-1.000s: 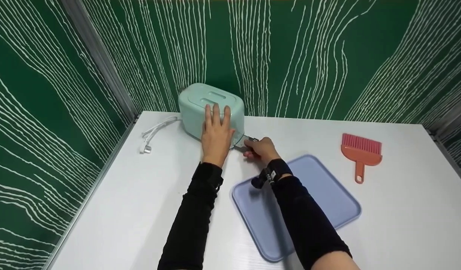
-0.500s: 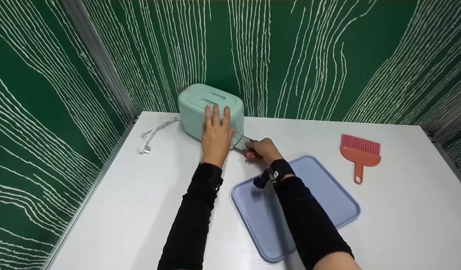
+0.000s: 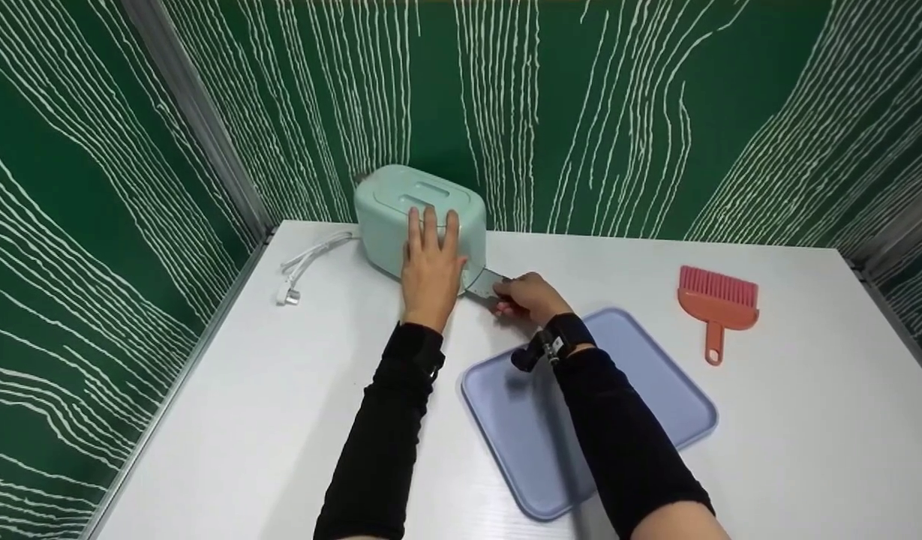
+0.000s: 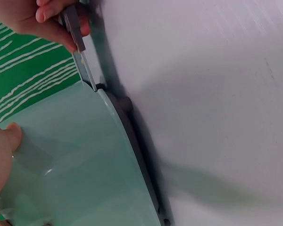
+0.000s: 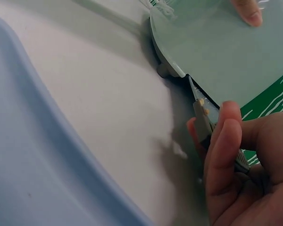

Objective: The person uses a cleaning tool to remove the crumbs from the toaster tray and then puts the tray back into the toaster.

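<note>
A mint-green toaster (image 3: 385, 225) stands at the back of the white table. My left hand (image 3: 430, 277) rests on its near side, the fingers straight and reaching up to the lid. From the toaster's right end, low down, a thin metal crumb tray (image 3: 488, 284) sticks partly out. Thumb and fingers of my right hand (image 3: 537, 296) pinch its outer end. In the right wrist view, the tray's grey grip (image 5: 203, 120) lies between those fingers. The left wrist view shows the tray's inner part hidden within the toaster (image 4: 89, 160).
A blue-lilac serving tray (image 3: 641, 375) lies under my right forearm. Farther right is an orange-red hand brush (image 3: 719, 304) with pink bristles. A white power cord with plug (image 3: 288, 294) lies left of the toaster. Green patterned walls (image 3: 498, 112) stand behind and at the sides.
My right hand has shifted slightly to the right with the crumb tray, and more of the tray shows outside the toaster. My left hand keeps its place on the toaster.
</note>
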### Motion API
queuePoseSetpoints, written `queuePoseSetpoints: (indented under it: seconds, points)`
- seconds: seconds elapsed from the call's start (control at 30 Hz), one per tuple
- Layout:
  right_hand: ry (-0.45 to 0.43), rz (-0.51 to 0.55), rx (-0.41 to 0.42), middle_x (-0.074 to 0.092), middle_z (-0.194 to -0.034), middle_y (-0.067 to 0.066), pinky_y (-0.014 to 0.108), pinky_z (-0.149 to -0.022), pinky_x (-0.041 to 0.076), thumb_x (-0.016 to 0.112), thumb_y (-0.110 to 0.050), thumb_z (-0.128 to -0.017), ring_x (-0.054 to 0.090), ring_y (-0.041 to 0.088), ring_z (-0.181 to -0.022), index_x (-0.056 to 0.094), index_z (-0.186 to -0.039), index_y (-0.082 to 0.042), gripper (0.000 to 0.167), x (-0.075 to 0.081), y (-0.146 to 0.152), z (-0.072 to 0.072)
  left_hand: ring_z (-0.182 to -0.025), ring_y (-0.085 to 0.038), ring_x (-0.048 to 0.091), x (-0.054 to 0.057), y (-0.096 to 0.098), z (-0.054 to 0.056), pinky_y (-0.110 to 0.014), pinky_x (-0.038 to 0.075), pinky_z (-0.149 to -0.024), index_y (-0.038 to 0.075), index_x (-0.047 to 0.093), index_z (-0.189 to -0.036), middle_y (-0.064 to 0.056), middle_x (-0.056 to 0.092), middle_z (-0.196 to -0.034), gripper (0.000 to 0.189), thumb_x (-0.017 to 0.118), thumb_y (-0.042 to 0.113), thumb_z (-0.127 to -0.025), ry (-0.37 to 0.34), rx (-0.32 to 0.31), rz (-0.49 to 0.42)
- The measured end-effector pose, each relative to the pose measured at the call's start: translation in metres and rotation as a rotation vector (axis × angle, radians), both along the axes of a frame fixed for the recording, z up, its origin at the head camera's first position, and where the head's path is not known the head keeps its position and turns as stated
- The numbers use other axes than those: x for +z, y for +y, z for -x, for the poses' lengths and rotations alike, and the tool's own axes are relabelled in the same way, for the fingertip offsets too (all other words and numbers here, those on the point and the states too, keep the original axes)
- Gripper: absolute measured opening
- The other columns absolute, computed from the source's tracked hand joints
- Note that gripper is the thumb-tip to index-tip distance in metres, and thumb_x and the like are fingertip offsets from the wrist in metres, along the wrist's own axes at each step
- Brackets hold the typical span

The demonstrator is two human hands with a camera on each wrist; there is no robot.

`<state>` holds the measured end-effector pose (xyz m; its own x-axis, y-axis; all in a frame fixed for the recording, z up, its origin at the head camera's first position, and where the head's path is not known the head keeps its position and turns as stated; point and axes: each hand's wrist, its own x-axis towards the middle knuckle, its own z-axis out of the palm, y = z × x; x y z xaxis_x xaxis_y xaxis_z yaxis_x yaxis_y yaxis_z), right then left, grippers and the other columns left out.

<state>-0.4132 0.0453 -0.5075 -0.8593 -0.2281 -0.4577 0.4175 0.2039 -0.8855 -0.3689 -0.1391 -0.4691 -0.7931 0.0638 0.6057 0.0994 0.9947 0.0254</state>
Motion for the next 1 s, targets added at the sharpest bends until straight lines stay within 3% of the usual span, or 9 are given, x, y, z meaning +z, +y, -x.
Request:
queuePoseSetpoints:
  seconds: [0.73,1.0]
  points:
    - [-0.033,0.03,0.091,0.062,-0.062,-0.004,0.014,-0.055,0.048,0.055,-0.012,-0.111,0.057,0.002,-0.051,0.063,-0.103,0.001,0.018,0.008,0.024,-0.009,-0.162,-0.044,0.03,0.002,-0.001,-0.001,-0.047,0.049,-0.119,0.015,0.04,-0.164,-0.022,0.038,-0.17,0.072,0.07,0.041,-0.104,-0.032,0.004,0.008]
    - [-0.055,0.004,0.106,0.062,-0.063,-0.004,0.014,-0.055,0.049,0.056,-0.014,-0.111,0.057,0.001,-0.052,0.064,-0.101,-0.002,0.018,0.009,0.037,-0.01,-0.162,-0.044,0.031,0.001,0.001,-0.002,-0.045,0.05,-0.118,0.015,0.042,-0.163,-0.021,0.04,-0.168,0.072,0.071,0.041,-0.103,-0.009,0.004,0.016]
